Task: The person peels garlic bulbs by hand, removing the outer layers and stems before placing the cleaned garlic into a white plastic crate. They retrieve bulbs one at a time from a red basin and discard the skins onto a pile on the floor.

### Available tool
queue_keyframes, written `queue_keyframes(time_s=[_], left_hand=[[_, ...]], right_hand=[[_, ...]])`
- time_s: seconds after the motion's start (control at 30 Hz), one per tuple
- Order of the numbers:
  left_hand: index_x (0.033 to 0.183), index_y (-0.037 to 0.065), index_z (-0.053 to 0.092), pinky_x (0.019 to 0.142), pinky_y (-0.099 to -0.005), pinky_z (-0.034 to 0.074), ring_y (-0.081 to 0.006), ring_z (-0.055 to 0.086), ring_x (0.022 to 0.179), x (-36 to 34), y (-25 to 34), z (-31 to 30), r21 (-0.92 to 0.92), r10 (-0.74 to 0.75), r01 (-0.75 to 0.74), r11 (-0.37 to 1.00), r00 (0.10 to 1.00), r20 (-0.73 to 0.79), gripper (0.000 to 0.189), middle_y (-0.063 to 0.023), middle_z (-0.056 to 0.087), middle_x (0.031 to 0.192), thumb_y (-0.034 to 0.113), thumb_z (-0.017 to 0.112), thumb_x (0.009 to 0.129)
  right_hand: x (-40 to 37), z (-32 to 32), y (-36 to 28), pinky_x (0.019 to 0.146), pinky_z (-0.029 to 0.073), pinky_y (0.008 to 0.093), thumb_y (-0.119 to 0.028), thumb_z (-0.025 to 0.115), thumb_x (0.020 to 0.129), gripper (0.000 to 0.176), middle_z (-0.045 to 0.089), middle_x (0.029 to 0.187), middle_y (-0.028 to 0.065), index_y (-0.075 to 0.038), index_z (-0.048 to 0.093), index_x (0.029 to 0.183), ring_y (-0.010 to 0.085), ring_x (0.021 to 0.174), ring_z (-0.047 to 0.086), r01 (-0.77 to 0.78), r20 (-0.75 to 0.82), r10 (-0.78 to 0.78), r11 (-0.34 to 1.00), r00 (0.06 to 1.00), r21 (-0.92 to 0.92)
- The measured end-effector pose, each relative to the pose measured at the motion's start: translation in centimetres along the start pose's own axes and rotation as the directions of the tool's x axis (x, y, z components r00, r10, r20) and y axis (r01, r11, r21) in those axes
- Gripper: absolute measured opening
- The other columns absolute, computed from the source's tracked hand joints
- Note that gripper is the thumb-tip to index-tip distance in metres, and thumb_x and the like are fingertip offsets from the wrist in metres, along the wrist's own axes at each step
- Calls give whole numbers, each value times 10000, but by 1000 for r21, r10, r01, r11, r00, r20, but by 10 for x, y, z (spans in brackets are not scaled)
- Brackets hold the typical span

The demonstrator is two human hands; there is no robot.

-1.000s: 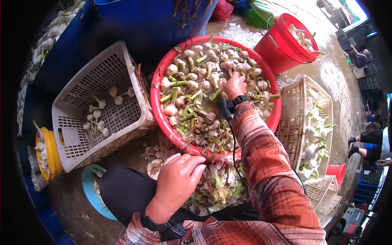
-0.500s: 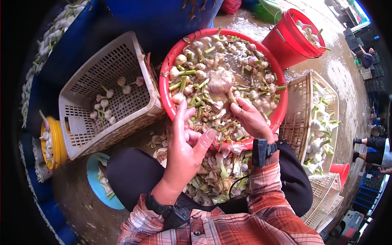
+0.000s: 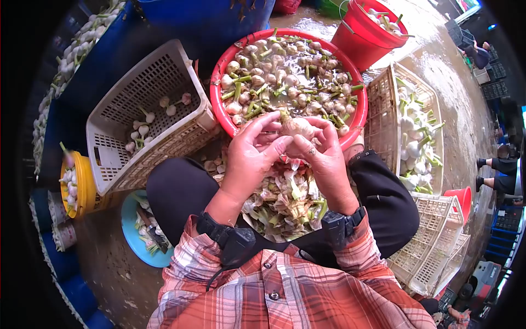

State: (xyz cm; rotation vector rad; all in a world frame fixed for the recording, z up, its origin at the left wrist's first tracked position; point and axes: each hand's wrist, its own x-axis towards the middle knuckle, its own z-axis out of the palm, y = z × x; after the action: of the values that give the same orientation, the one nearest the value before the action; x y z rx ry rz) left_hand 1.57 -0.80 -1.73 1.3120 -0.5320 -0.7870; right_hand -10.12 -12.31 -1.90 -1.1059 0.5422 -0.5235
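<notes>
Both hands meet around a large garlic bulb (image 3: pixel 297 127) above the near rim of a red tub (image 3: pixel 217 93). My left hand (image 3: pixel 245 151) is closed on the bulb's left side, with its thumb at the lower edge. On the right, my right hand (image 3: pixel 326 159) grips the bulb between thumb and curled fingers. Many garlic bulbs (image 3: pixel 291 80) with cut green stems float in the tub's water. A heap of garlic peels and stem scraps (image 3: pixel 287 203) lies below the hands, between the knees.
A white crate (image 3: pixel 189 107) with a few bulbs stands at left, a fuller crate (image 3: pixel 378 118) at right. Around them are a red bucket (image 3: pixel 356 41), a yellow bucket (image 3: pixel 85 183) and a blue basin (image 3: pixel 130 227) holding a knife (image 3: pixel 152 231). Other people appear at far right.
The right hand has brought the garlic bulb from over the tub towards me, and the left hand has closed on it. The view has shifted, so the tub sits higher.
</notes>
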Motion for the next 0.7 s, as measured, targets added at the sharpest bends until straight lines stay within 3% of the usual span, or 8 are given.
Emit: queue_keyframes(time_s=[0.03,0.1,0.27,0.5,0.53,0.57,0.63,0.7], left_hand=[[1389,34,551,903,-301,543,-172,663,1003,-2,-1,-1,-3,-1,1,1000,1000,-2,507,-75,647,1181,55,700,905],[1210,11,687,859,-290,541,-154,676,965,-5,3,-6,512,223,-194,837,975,4,300,-85,707,1095,60,690,914],[1064,40,737,728,-378,545,-316,697,833,-9,5,0,698,434,-331,635,900,32,191,-149,722,948,97,653,902],[944,61,700,662,-384,529,-312,665,748,-4,8,3,838,462,-326,438,881,101,92,-110,702,879,107,657,876],[898,59,665,652,-335,520,-241,667,719,0,8,2,830,505,-373,415,853,131,53,-80,686,824,108,648,895],[898,59,665,652,-335,520,-241,667,719,3,6,0,831,498,-367,419,858,128,53,-80,686,824,108,648,895],[941,42,649,689,-306,524,-160,654,731,8,-1,-14,391,174,-94,916,969,-173,71,-53,670,803,106,621,929],[980,16,621,725,-287,529,-106,623,787,21,-1,-39,284,268,-178,942,909,-320,101,-60,663,871,110,588,964]], right_hand=[[-4,2,5,875,575,285,-84,722,920,469,598,1130,99,-44,458,1304,171,1035,666,35,-40,-36,999,999,-18],[-10,7,11,852,580,275,-37,735,897,477,591,1115,94,-43,452,1280,164,1014,670,94,-66,-97,995,993,-40],[-19,22,23,830,587,261,35,761,846,503,580,1105,99,-34,432,1220,151,995,662,198,-149,-211,975,966,-96],[-25,17,19,895,552,298,-62,681,948,429,596,1170,116,-43,432,1298,161,1047,639,105,-142,-104,994,984,2],[-27,14,16,914,545,310,-90,669,962,428,594,1199,114,-49,430,1314,166,1077,628,52,-147,-42,996,988,70],[-29,10,11,933,537,322,-119,657,975,427,592,1227,112,-54,427,1330,170,1108,617,1,-148,20,990,989,138],[-33,-7,7,977,520,388,-210,585,1025,422,574,1324,86,-91,420,1395,220,1210,588,-45,-56,70,932,996,359],[-39,-31,-7,997,511,416,-234,550,1040,455,561,1354,95,-107,392,1447,244,1236,581,-64,28,57,896,998,440]])
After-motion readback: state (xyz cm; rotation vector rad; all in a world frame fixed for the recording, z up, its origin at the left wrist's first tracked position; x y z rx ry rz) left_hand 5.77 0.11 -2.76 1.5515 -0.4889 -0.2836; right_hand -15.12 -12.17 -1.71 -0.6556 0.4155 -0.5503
